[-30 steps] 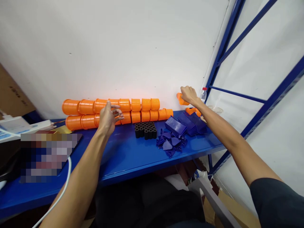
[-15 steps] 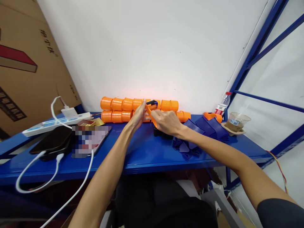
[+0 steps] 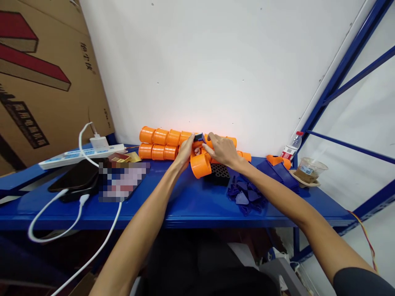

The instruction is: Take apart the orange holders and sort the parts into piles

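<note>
Both my hands meet over the blue shelf [image 3: 185, 205] in front of two stacked rows of orange plastic cylinders [image 3: 159, 144] lying against the white wall. My left hand [image 3: 185, 152] and my right hand [image 3: 222, 151] together grip one orange cylinder piece [image 3: 200, 165], its open end facing me. A small dark blue part [image 3: 200, 137] sits at its top between my fingertips. Just behind and below the piece is a block of black tubes [image 3: 219, 174]. A heap of dark blue clips [image 3: 245, 195] lies under my right forearm.
A power strip [image 3: 77, 155], a phone [image 3: 74, 181] on a white cable and a blurred flat item lie at the left. Cardboard boxes [image 3: 37, 82] lean at the far left. A water bottle [image 3: 290, 149], a plastic cup [image 3: 308, 168] and blue rack posts stand at the right.
My right hand came from the far right with an orange piece and joined my left hand at the middle. The piece is now lower, with both hands on it. The view swung left.
</note>
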A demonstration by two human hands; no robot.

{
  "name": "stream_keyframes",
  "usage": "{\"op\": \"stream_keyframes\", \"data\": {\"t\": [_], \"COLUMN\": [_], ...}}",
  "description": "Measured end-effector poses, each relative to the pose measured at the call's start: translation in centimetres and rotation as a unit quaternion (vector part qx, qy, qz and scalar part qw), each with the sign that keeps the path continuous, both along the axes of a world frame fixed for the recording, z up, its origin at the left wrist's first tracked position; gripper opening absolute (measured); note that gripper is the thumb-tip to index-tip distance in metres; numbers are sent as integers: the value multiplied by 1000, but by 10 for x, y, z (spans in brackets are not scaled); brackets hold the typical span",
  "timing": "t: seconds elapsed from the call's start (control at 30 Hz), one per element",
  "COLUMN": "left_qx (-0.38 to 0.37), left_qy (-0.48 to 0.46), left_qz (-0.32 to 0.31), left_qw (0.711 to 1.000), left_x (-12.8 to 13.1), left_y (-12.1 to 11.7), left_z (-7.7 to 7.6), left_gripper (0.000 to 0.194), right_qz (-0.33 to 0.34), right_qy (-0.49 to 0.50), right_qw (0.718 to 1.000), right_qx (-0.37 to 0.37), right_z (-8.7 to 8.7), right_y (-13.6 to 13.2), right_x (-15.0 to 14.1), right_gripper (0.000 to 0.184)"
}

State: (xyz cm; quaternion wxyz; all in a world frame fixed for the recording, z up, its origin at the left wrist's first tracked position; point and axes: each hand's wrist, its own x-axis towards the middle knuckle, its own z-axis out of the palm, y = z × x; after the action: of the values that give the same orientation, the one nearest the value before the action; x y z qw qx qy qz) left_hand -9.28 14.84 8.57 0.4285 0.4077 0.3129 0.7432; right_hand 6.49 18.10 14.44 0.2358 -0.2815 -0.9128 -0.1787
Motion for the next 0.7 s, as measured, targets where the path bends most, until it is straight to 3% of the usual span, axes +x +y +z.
{"op": "stream_keyframes", "data": {"t": [0.2, 0.47, 0.57, 0.7], "left_qx": [-79, -161, -174, -105], "left_qy": [-7, -2, 12, -38], "left_qz": [-18, -138, -170, -133], "left_qw": [997, 977, 970, 985], "left_x": [9, 9, -4, -14], "left_y": [-10, -22, -28, -34], "left_z": [8, 23, 27, 31], "left_gripper": [46, 45, 46, 42], "right_qz": [-11, 53, 77, 85], "right_qy": [-134, -202, -194, -92], "right_qw": [989, 971, 971, 988], "right_qx": [55, 116, 120, 92], "right_z": [-2, 17, 27, 26], "right_y": [14, 24, 32, 42], "right_x": [-5, 13, 28, 60], "right_gripper": [44, 41, 35, 27]}}
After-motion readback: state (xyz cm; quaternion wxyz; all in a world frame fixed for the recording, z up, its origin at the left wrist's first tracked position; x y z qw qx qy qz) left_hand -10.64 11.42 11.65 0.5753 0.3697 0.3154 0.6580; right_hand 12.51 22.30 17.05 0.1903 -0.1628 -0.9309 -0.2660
